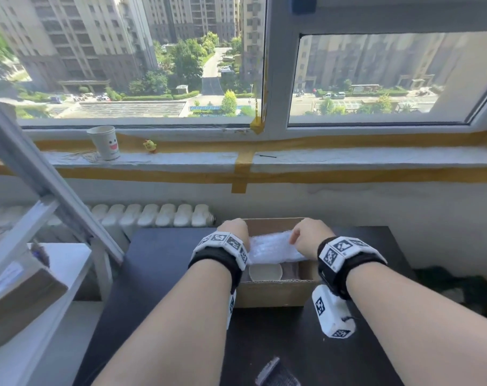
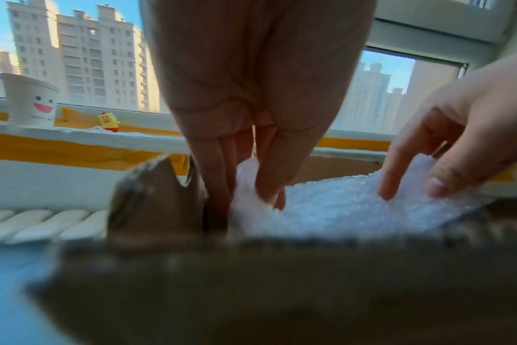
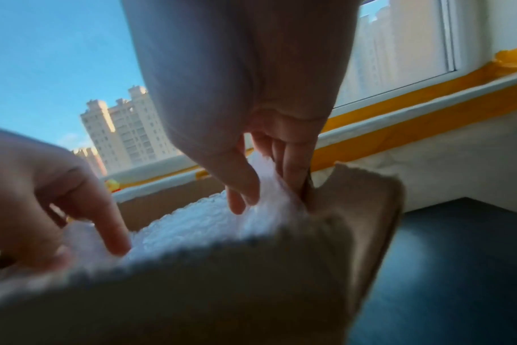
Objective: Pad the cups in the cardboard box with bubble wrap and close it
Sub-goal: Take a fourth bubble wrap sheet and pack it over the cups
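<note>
Dark desk under window; open cardboard box sits on far middle; blurry dark object lies at near edge.

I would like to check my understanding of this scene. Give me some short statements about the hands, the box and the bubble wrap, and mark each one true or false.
1. Both hands are at the bubble wrap over the cardboard box. True.
2. The box is already closed. False: it is open, and a white cup shows inside.
3. The left hand pinches the wrap at the box's left side. True.
4. The paper cup with a smiling face stands in the box. False: it stands on the windowsill.
5. The right hand rests on the dark table. False: it holds the wrap.
</note>
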